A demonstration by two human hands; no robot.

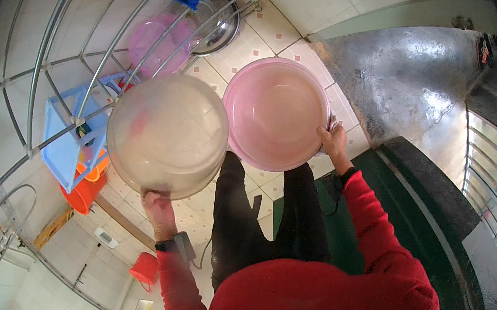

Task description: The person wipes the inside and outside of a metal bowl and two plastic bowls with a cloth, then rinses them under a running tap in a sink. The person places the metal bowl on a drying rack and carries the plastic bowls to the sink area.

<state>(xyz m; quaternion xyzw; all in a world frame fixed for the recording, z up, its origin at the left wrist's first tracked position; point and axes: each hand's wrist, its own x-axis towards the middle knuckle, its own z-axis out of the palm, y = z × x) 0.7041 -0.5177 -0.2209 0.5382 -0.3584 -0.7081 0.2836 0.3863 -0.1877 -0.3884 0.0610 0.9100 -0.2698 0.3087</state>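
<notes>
My left hand (159, 211) grips the near rim of a large round translucent plastic basin (168, 132). A faint red patch shows through its wall. In my right hand (334, 141) is the right-hand rim of a pink plastic basin (278, 113), whose hollow side faces up towards me. Nothing distinct can be made out inside the pink basin. The two basins are side by side in front of my legs, and their edges meet or overlap slightly in the view. My fingertips on both hands are partly hidden by the rims.
A metal pipe rack (80, 59) stands at the upper left, with a blue plastic shelf (70, 126) behind it. Beyond are a purple basin (158, 44) and a steel basin (222, 26). Red bucket (143, 270) sits lower left; a green mat (379, 217) lies right.
</notes>
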